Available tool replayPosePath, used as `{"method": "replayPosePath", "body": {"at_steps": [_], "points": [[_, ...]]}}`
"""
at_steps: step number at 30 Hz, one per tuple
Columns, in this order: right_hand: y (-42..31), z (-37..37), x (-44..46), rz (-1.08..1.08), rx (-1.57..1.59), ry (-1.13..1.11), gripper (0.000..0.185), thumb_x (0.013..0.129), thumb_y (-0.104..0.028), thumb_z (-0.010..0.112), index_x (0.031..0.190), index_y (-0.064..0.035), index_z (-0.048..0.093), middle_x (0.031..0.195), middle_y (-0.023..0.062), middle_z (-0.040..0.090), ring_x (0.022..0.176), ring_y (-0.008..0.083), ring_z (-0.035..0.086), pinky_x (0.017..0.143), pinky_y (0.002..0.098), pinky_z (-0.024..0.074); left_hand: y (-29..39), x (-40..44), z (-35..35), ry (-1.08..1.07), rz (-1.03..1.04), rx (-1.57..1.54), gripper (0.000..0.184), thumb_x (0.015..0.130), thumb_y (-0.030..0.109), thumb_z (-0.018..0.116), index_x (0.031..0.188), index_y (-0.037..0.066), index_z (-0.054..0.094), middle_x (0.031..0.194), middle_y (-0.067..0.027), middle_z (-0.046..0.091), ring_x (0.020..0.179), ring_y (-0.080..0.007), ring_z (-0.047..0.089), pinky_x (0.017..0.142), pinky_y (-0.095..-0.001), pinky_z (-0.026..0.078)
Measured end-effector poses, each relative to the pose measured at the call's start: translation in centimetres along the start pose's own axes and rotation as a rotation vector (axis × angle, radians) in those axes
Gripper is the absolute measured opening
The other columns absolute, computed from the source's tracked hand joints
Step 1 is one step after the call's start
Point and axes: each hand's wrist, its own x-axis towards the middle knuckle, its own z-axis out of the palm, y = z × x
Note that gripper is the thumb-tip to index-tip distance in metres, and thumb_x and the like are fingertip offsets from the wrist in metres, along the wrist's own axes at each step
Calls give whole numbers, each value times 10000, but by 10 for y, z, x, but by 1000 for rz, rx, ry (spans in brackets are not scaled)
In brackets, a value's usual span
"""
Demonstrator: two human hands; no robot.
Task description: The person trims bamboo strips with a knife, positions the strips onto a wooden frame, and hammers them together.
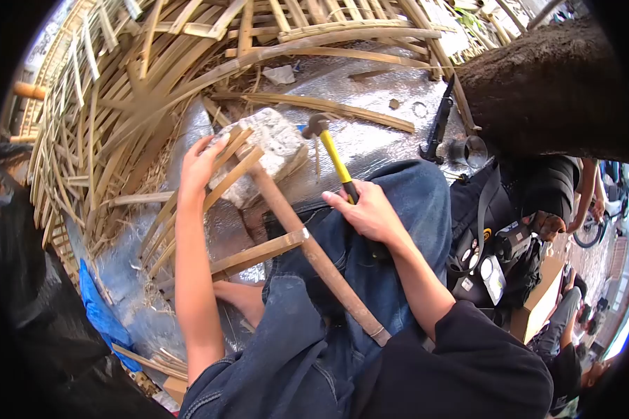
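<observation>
My right hand (370, 213) is wrapped round the black grip of a claw hammer (337, 159) with a yellow shaft. The hammer's head is raised near a rough pale stone block (276, 136). At the block's left side, my left hand (200, 164) closes its fingers on a split bamboo strip (232, 174), partly hidden behind them. A round wooden pole (314, 255) slants from the block down across my lap. Below my left hand, another bamboo piece (258, 253) crosses toward the pole.
Woven bamboo lattice (140, 91) curves round the left and back. Silvery sheeting (328, 84) covers the ground. A black-handled tool (438, 122) and a tape roll (474, 151) lie near a thick log (538, 91). Bags, a carton (537, 297) and other people are at right.
</observation>
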Motion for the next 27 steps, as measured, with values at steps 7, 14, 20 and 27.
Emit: {"method": "replayPosePath", "body": {"at_steps": [7,14,20,27], "points": [[-2,-5,4,53,-4,-14,456,902,-386,736,750,4,555,615,109,581,594,149,542,589,367,480,18,-5,6,9,-25,3,697,853,420,748,1372,-16,583,1399,-182,579,1298,-263,529,1098,-366,370],[12,2,10,57,-29,-7,446,934,-396,706,852,37,634,696,111,637,683,155,611,658,348,502,12,-5,3,25,-85,5,706,828,436,771,1357,-1,601,1338,-149,629,1246,-237,573,1064,-370,410],[4,3,8,122,157,-138,350,995,-342,656,789,-101,508,605,-52,460,416,51,392,377,228,337,-4,3,5,133,-22,74,827,685,547,858,1305,40,653,1348,-171,631,1229,-267,603,1076,-372,436],[24,-7,27,112,147,-155,361,1021,-349,613,772,-142,454,559,-59,413,395,44,361,347,231,314,-37,-65,-68,519,292,-399,382,880,271,781,1149,14,695,1109,-100,724,1061,-151,647,972,-312,482]]}}
